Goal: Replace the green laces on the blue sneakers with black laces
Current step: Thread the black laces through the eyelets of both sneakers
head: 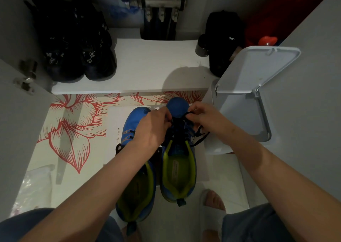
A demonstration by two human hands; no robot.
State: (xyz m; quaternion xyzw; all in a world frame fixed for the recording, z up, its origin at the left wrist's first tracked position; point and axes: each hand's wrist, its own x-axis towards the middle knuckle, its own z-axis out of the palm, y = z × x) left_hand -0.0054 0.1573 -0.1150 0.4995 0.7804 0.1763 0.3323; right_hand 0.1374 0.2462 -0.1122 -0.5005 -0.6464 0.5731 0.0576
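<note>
View from above, looking down at a person's two bare forearms reaching away over a pair of blue sneakers with yellow-green linings. The shoes stand side by side, toes pointing far, on a white sheet of paper (114, 123) that lies on a cream floor mat (73, 131) printed with large red flowers. The right sneaker (178, 168) is threaded with a black lace (178, 123). Both hands meet over its lacing, close to the toe. The left hand (153, 127) is curled, back of the hand up, with its fingertips closed on the lace. The right hand (206, 116) pinches a small raised loop of the same lace between thumb and fingers. A loose end trails off the shoe's right side. The left sneaker (136, 116) sits partly under the left forearm, and bits of black lace show along its left edge. Just right of the shoes stands a white bin (265, 123) with its lid (258, 66) tipped open. Beyond the mat, a low white shelf (156, 61) holds a pair of black shoes (79, 57) at far left and a black bag (223, 39) at far right. A foot in a white slipper (212, 199) shows at the near edge
</note>
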